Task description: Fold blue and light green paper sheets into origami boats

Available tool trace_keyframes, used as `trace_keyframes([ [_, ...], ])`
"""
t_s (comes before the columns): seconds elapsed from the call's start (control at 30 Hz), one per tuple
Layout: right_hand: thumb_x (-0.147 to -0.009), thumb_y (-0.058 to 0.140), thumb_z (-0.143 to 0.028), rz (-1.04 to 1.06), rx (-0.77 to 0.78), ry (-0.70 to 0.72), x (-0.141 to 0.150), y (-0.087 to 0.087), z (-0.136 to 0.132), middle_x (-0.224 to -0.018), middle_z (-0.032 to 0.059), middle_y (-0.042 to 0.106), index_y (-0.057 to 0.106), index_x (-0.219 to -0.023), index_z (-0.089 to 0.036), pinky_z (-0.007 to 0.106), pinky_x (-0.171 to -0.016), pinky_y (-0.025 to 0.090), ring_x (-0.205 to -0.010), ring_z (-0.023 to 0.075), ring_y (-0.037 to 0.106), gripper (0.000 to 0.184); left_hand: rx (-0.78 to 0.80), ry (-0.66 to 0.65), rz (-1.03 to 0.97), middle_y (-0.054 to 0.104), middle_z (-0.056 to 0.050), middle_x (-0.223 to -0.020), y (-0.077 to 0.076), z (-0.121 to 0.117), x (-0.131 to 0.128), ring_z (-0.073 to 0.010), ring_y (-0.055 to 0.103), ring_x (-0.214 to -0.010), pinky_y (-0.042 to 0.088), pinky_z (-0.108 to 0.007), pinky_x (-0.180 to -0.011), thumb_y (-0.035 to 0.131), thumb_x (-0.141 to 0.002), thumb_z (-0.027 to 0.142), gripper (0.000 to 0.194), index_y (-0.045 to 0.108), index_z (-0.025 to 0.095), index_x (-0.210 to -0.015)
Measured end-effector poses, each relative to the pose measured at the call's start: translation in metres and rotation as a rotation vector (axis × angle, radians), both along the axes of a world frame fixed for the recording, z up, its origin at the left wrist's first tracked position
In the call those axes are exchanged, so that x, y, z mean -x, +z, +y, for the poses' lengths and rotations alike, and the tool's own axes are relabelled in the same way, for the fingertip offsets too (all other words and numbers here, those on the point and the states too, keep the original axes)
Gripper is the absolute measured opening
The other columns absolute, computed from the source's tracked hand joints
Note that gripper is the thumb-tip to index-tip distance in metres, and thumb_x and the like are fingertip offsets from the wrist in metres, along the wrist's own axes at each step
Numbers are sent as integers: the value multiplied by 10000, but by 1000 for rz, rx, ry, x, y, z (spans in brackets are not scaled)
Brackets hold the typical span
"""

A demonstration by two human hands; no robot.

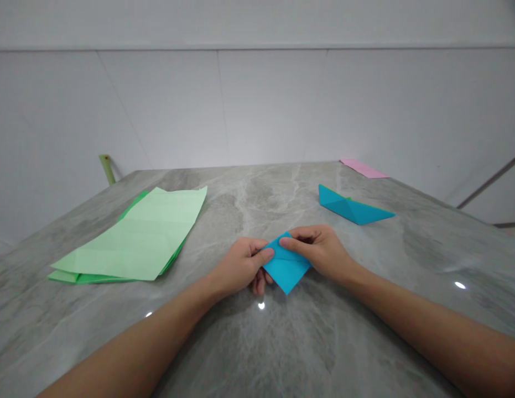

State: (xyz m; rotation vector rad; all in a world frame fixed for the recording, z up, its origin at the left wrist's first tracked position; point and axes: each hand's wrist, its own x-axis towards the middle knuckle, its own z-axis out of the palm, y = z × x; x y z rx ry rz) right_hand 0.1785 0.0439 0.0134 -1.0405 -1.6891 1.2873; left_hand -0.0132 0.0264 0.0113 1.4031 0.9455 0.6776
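A small piece of folded blue paper (287, 272), diamond-shaped with one corner pointing toward me, is held between both hands above the table. My left hand (245, 265) pinches its left corner, thumb on top and fingers beneath. On the upper right side, my right hand (317, 250) grips it with the thumb pressed near the top corner. The fingers under the paper are partly hidden. Beyond my right hand lies a folded blue paper boat (354, 209), with a bit of green showing along its upper edge.
Several light and darker green paper sheets (133, 237) lie stacked at the left. A pink paper (364, 168) rests at the far right edge of the grey marbled table (257, 193). Behind stands a white wall (257, 110); a pale green post (107, 168) is at the far left corner.
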Motion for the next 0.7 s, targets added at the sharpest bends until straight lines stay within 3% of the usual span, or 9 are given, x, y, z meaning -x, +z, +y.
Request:
trace_keyframes([
  [0.17,-760,690,-468,-8,70,5,0,0,3,-578,-2,614,700,-695,-165,254,-509,421,-506,115,521,310,-1,55,-30,579,2,-442,2,2,1,-132,569,-352,420,-196,-357,585,-794,567,410,542,169,-706],
  [0.33,-774,671,-479,-94,-49,8,0,2,-1,-518,-26,499,640,-596,-151,222,-448,314,-479,83,416,374,-37,-60,121,541,30,-431,5,-3,3,-52,435,-268,301,-143,-299,504,-871,436,387,506,162,-597],
  [0.43,-809,635,-469,-83,-86,16,-1,1,1,-487,-42,423,579,-538,-154,215,-426,279,-458,69,360,419,-49,-49,149,517,35,-413,3,-3,3,-49,429,-266,289,-132,-293,479,-890,401,390,488,161,-583],
  [0.6,-728,726,-362,63,61,136,-1,0,6,-725,18,629,723,-820,-153,252,-503,470,-574,125,561,229,37,113,-92,617,0,-514,-4,5,2,-146,611,-403,494,-219,-381,584,-839,392,246,562,149,-807],
  [0.7,-713,722,-295,147,105,100,-3,0,7,-804,39,657,764,-850,-158,255,-501,479,-562,116,572,198,118,111,-321,703,-48,-664,-1,7,3,-163,690,-576,587,-270,-566,687,-763,279,295,609,122,-1000],
])
